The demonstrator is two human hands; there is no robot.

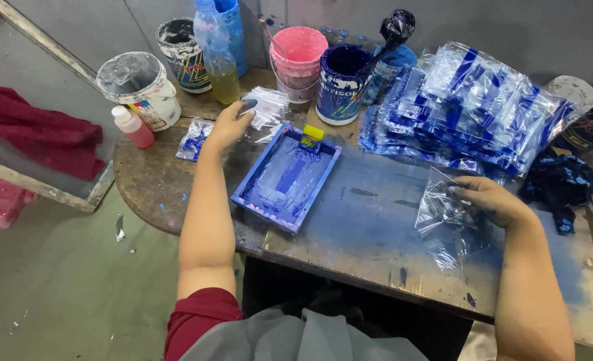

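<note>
- The right hand (487, 197) lies on the near right of the counter (370, 227), fingers pinched on a clear bag (440, 207) that rests flat on the blue-stained top.
- More clear plastic (453, 251) lies just nearer than that bag, touching it.
- A blue-framed screen (288, 177) sits mid-counter, tilted to the edge, with a yellow-handled squeegee (311, 137) at its far rim.
- The left hand (229, 124) reaches past the screen's left corner, fingers closed on a small heap of clear bags (266, 107).
- A blue-printed bag (193, 139) lies just left of that hand; a small pink bottle (133, 127) stands further left.
- A big fanned stack of printed bags (470, 107) covers the far right.
- Along the back stand a white tub (139, 87), a clear bottle (216, 57), a pink bucket (298, 60) and a blue ink can (340, 83).
</note>
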